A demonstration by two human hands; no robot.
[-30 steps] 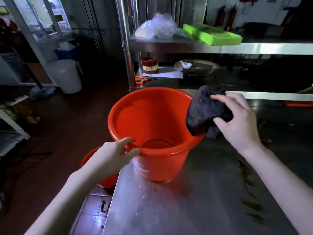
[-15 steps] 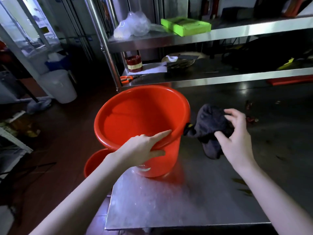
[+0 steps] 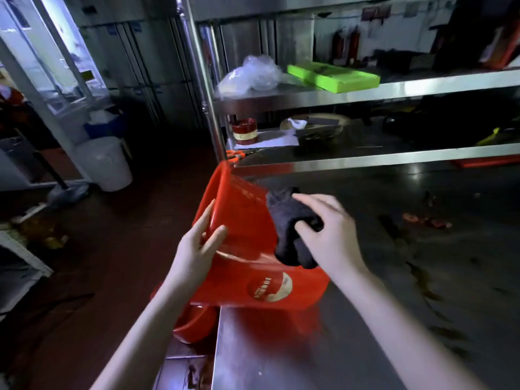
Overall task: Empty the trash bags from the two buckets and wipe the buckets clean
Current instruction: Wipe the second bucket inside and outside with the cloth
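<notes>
Single head-worn wide-angle view, looking forward and steeply down from close above the steel surface (image 3: 365, 347). Near enough that both forearms enter from the bottom edge; shelving (image 3: 365, 92) straight ahead, dark floor (image 3: 112, 249) off to the left. No second view.

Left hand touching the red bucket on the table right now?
Touching. Head view: the left hand grips the rim of the tilted red bucket, thumb outside, fingers over the edge.
</notes>
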